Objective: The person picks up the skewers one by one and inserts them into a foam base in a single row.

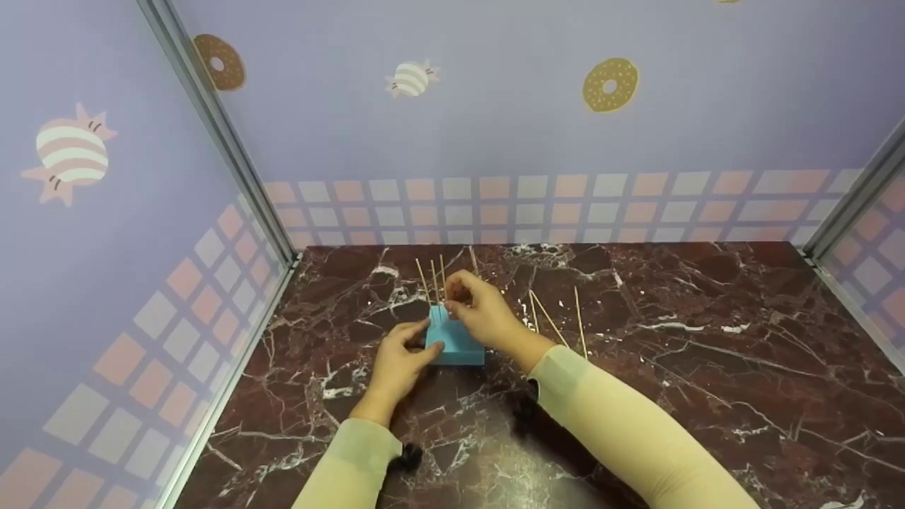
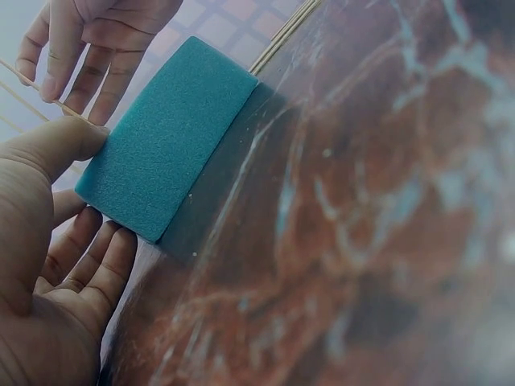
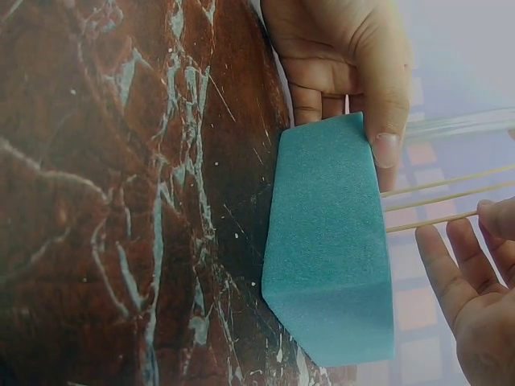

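A blue foam block sits on the marbled table. My left hand grips its left side, thumb on the upper face and fingers around the edge, as the right wrist view also shows. Three thin wooden skewers rise from the block in a row: a left one, a middle one and a right one. Between thumb and forefinger, my right hand pinches the right skewer, whose lower end meets the foam in the right wrist view.
Several loose skewers lie on the table to the right of the block. Small white specks are scattered around them. Patterned panels enclose the marbled table at the back and both sides.
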Available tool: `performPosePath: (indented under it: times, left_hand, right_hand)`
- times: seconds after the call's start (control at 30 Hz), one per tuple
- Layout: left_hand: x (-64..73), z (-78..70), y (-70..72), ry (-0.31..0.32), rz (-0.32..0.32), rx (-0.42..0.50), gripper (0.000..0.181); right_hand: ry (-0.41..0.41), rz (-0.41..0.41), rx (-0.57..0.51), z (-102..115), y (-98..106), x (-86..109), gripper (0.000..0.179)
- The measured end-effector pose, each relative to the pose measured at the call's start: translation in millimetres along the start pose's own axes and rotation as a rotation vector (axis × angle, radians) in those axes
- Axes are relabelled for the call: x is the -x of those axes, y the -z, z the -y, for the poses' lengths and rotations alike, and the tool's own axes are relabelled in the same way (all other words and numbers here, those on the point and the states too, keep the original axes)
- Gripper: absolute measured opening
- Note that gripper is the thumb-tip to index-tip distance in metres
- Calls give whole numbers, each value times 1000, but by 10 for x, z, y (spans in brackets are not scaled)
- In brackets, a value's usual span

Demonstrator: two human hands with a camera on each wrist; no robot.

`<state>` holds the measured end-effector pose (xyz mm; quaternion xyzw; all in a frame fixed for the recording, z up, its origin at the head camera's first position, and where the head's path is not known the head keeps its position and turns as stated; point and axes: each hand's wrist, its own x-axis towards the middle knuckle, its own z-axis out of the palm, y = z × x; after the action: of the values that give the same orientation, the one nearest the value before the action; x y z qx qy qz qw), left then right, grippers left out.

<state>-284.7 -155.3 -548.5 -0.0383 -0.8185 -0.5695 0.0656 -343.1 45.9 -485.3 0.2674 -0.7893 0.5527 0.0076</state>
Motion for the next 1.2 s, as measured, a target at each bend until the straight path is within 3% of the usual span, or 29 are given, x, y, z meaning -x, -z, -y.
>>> performPosePath:
  times: [0.47, 0.7, 1.2]
  left_hand:
    - [-11, -8, -2, 7, -3, 13, 58]
    - [-10, -3, -1, 2, 1, 0, 59]
    - [47, -104, -2, 122, 1, 13, 59]
  right_hand:
    - [15, -12, 6, -24, -4, -6, 16]
    - [-9, -28, 22, -15, 56, 45, 24]
    - [-75, -125, -3, -75, 551, 248, 28]
